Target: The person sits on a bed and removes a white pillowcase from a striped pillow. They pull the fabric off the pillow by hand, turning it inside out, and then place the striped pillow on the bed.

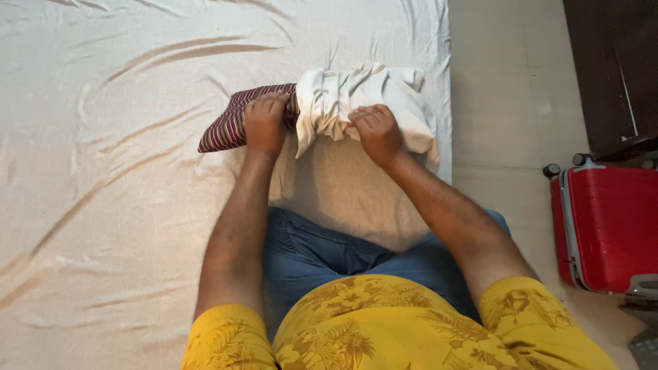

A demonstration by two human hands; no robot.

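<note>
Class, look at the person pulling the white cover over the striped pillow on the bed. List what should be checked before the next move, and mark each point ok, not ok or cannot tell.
1. Left hand has a grip on the striped pillow: ok.
2. Right hand has a grip on the bunched white cover: ok.
3. Cover drawn over the whole pillow: not ok, the striped end still shows.
4. Pillow rests on the bed sheet: ok.
5. Cover's opening untwisted: cannot tell.
</note>
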